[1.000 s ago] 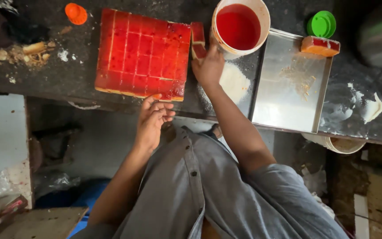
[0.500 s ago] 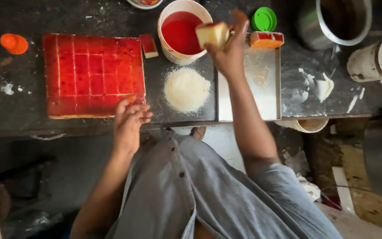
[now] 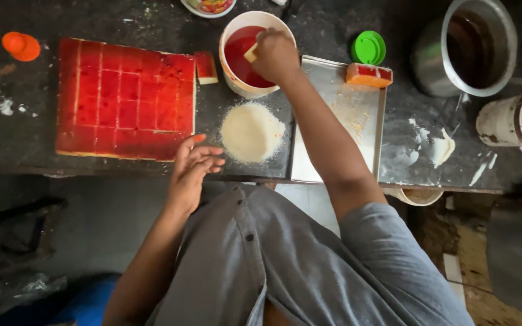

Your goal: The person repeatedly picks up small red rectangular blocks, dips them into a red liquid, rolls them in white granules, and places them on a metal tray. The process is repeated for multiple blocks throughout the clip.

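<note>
Two bare hands work over a dark surface (image 3: 152, 24). Nearest, the left hand (image 3: 191, 166) rests at the edge with its fingers (image 3: 209, 151) loosely spread and empty, tips at the 5 o'clock corner of the scored red cake slab (image 3: 125, 96), about where it lay half a second ago. Just at 3 o'clock from it sits a pale crumb heap (image 3: 252, 131), then a bare metal tray (image 3: 342, 121) carrying one coated piece (image 3: 369, 75) at its far end. Farther off, the right hand (image 3: 276, 55), which was lifted over the tray with a pale cake piece (image 3: 251, 53), has come down over the white bucket of red syrup (image 3: 246, 48), fingers pinched on that piece at the liquid. A cut piece (image 3: 205, 66) waits at 9 o'clock from the bucket; a green lid (image 3: 368, 47) and steel pot (image 3: 466, 45) lie at 3 o'clock.
</note>
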